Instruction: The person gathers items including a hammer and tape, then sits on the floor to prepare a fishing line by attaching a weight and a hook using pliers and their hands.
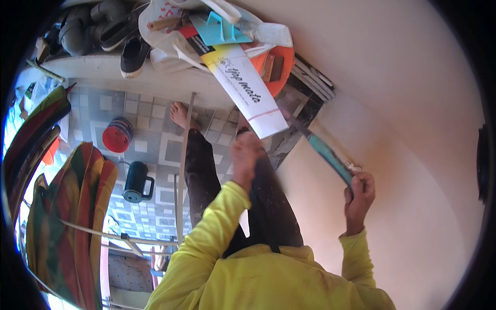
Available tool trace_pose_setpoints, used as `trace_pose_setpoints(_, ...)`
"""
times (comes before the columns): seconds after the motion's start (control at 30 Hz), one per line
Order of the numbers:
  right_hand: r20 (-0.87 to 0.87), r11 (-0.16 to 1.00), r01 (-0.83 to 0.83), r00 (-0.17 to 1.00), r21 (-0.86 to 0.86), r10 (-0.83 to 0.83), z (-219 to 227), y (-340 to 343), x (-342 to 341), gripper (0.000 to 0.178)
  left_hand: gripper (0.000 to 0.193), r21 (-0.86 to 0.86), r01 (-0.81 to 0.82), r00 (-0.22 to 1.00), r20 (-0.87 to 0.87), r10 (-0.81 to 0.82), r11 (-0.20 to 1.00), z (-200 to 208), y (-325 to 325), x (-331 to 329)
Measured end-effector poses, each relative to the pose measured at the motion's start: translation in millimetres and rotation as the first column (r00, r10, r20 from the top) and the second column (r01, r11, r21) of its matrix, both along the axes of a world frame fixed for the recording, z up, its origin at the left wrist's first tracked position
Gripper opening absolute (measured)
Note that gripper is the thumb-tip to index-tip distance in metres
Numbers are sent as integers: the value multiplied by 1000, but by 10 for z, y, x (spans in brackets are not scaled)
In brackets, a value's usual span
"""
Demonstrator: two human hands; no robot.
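My right hand (pixel 360 199) is closed around the lower end of a long green handle (pixel 330 159). A dark, narrow shaft runs up and left from this handle; its far end is blurred, so I cannot tell the tool's kind. My left hand (pixel 246 157) is in front of my legs, just below the near end of a white, yellow and black printed box (pixel 243 85). Its fingers are smeared by motion, and I cannot tell whether it holds anything. A flat light-blue plastic piece with a raised grip (pixel 221 31) lies across the box's far end.
Behind the box are white plastic bags (pixel 160 49) and an orange container (pixel 279 67). Shoes (pixel 135 56) line a ledge. On the tiled floor are a red bucket (pixel 118 136) and a dark green mug (pixel 138 182). Striped cushions (pixel 72 222) stand left; a pale wall (pixel 408 155) rises right.
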State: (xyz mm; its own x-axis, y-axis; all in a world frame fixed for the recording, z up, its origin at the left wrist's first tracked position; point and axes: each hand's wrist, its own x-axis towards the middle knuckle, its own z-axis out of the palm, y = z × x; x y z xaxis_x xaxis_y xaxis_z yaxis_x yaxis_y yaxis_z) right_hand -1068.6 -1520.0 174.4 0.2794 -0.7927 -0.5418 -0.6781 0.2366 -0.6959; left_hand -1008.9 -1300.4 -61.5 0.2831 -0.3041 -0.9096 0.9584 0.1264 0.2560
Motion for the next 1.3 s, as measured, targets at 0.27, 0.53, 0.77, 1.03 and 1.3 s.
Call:
trace_pose_setpoints(0.27,-83,980,-30,995,194,47,203,639,-551,19,39,101,-444,746,-509,429,890,688,-294,-49)
trace_pose_setpoints(0.53,105,171,-881,240,441,965,415,445,283,30,17,343,-372,869,-197,453,863,765,332,515)
trace_pose_setpoints(0.77,122,73,-977,49,-198,991,-1265,689,3219,22,21,398,-654,748,462,476,643,98,773,2035)
trace_pose_setpoints(1.03,-342,-428,-891,-359,-151,869,-3822,1208,4700,28,37,584,-541,739,674,11,605,-602,198,3100)
trace_pose_setpoints(1.3,-254,-518,-849,-482,-101,839,-4761,1218,5089,40,21,398,-512,683,727,80,762,-1274,489,3080)
